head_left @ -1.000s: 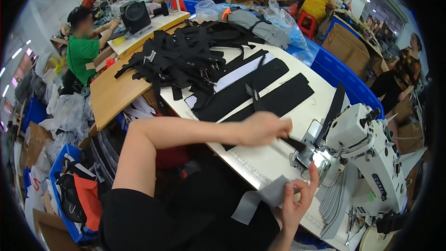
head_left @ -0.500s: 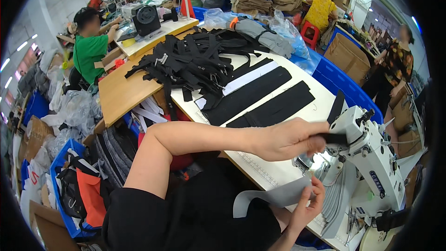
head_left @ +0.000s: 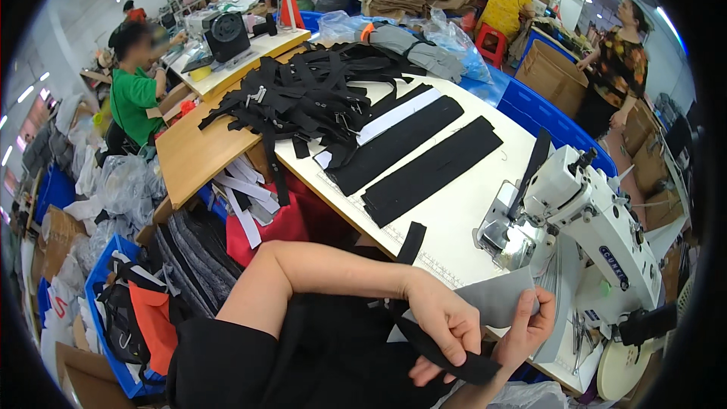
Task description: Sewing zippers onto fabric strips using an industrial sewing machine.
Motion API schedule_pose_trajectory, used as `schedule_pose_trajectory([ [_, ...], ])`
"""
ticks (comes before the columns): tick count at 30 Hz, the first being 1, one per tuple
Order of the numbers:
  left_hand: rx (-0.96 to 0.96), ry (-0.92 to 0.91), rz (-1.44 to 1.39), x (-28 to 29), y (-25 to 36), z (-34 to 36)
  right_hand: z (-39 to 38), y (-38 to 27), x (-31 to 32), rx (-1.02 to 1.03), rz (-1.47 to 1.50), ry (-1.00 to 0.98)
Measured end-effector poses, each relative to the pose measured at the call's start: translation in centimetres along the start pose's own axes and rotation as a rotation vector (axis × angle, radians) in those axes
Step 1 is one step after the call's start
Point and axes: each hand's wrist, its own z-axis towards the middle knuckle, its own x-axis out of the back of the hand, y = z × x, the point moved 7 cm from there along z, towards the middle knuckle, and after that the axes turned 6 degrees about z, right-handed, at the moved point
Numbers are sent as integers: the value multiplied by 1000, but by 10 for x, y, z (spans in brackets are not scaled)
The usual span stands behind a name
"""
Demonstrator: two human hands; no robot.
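My left hand (head_left: pixel 447 322) is closed on a black strap (head_left: pixel 477 368). One end of the strap points toward my right wrist, and a stretch of what looks like the same strap (head_left: pixel 411 242) rises behind my forearm over the table edge. Between fingers and thumb, my right hand (head_left: pixel 522 326) pinches a grey fabric strip (head_left: pixel 492 291). That strip extends left behind my left hand, where part of it is hidden. Just beyond both hands stands a white sewing machine (head_left: pixel 598 220), with a black strip (head_left: pixel 530 170) lying at its needle area.
Flat black fabric pieces (head_left: pixel 432 170) lie on the white table (head_left: pixel 485 182), beside a heap of black straps with metal buckles (head_left: pixel 303 98). Grey strips (head_left: pixel 564 280) hang beside the machine. Blue crates (head_left: pixel 556 117) stand behind and at left. Several people work farther off.
My left hand has come down and left from the sewing machine, bringing the black strap to my right hand. My right hand has shifted slightly right, still gripping the grey strip.
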Motion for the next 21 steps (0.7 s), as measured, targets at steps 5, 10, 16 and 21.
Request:
schedule_pose_trajectory([
  [5,-481,614,515,47,-7,2,-9,0,20,-80,38,23],
  [10,-233,1285,187,88,-39,-37,-8,-8,15,-51,-58,-27],
  [16,-219,1138,123,96,-40,-37,1,6,6,-206,108,-96],
  [21,-111,1150,137,98,-38,-30,0,8,18,-263,125,-114],
])
